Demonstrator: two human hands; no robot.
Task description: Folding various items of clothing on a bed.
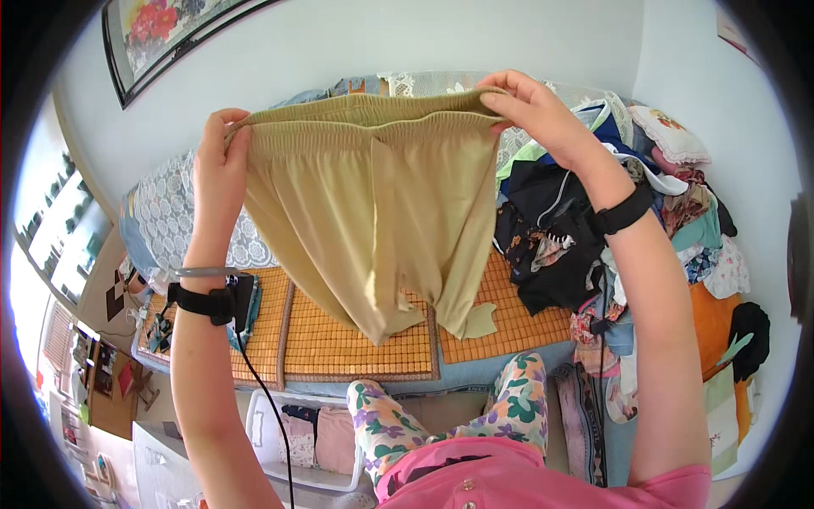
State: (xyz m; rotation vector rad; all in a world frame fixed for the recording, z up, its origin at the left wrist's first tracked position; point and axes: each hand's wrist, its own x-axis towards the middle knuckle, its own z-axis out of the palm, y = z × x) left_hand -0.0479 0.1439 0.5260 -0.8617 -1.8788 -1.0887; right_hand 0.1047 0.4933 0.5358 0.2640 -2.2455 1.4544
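A pair of khaki shorts with an elastic waistband (331,184) hangs spread out in front of me, held up by both ends of the waist. My left hand (222,149) pinches the left end of the waistband between thumb and fingers. At the right end, my right hand (524,111) grips the waistband the same way. The waist gapes a little between its two edges, and the legs hang down over the bamboo tile mat (356,350) on the sofa. Each wrist wears a black band.
A large heap of mixed clothes (553,254) covers the sofa's right side. Below the sofa's front edge stands a white plastic bin (257,426) with folded clothes (337,439). A black cable (270,394) runs down past my left arm. Lace covers (165,210) drape the sofa back.
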